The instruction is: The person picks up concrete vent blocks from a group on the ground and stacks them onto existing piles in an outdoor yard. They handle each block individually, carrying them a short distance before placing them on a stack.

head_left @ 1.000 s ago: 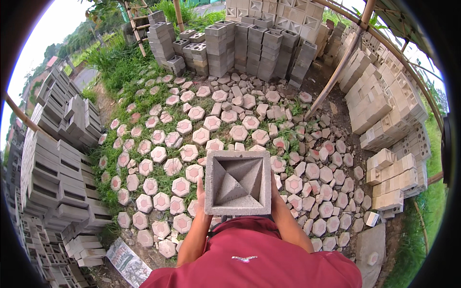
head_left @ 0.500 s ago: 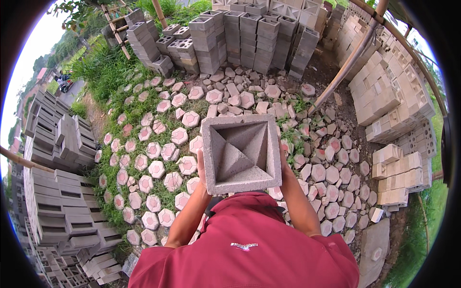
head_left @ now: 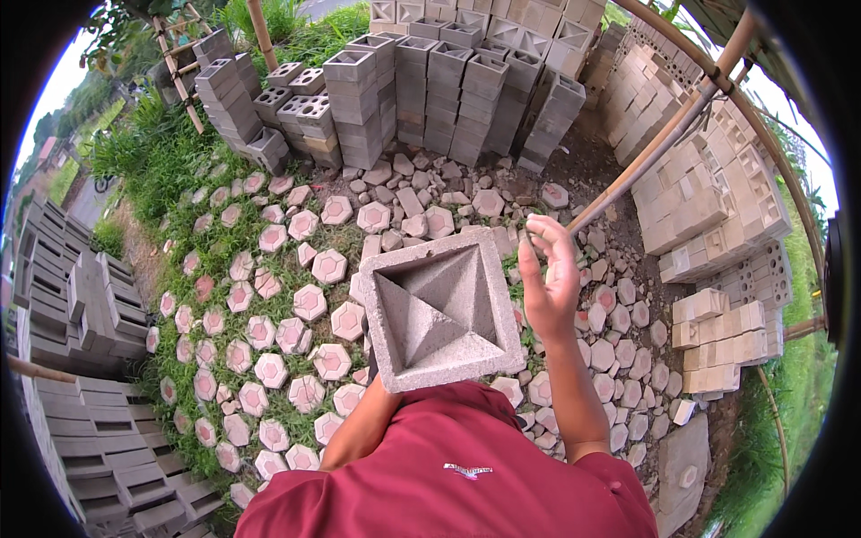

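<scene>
Right hand [head_left: 553,285], loosely curled, has released the gritty square concrete block [head_left: 443,316]; left hand's grip unclear.

Downward fisheye view from head height

Open air between grey concrete block [head_left: 444,314] and right grip [head_left: 553,291] — narrow slot. Beyond, slanting bamboo pole [head_left: 641,162] obstructs; tall grey stacks [head_left: 459,103] bar far side, pale stacks [head_left: 691,197] the right.
</scene>
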Motion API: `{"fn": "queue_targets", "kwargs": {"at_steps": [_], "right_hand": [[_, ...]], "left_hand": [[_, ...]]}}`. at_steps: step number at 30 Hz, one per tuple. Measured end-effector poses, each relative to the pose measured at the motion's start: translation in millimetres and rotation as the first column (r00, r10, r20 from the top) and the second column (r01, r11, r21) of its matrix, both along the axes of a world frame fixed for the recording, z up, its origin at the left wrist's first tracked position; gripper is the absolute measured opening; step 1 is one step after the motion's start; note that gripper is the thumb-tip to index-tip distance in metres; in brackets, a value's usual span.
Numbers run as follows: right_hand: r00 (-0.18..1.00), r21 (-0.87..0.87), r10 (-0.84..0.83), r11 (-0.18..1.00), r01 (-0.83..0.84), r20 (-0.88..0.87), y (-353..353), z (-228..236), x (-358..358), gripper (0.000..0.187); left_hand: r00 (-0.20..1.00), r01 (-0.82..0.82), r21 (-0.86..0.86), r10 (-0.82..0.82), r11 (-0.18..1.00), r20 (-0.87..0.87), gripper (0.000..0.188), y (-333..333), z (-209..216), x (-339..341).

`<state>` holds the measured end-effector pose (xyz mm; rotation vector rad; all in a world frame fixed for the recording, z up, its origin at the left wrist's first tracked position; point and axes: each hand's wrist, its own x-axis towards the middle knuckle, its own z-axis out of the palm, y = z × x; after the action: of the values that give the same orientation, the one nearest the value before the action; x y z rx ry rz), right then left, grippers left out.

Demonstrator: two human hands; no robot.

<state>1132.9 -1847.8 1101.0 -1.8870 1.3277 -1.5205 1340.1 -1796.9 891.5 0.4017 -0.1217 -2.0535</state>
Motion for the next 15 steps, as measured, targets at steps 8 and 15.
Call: {"fn": "queue_targets", "kwargs": {"at_steps": [8,15], "right_hand": [[0.686,0.453,0.451,0.870,-0.195,-0.571,-115,5,117,0.053],[0.718,0.528,0.474,0.831,-0.174,-0.510,-239,-19,169,0.058]], "left_hand": [[0.990,0.136,-0.058,-0.138,0.989,-0.021,0.077,-173,4,58],[0.998,0.062,-0.058,-0.061,0.996,0.023,0.074,-273,-3,110]]}}
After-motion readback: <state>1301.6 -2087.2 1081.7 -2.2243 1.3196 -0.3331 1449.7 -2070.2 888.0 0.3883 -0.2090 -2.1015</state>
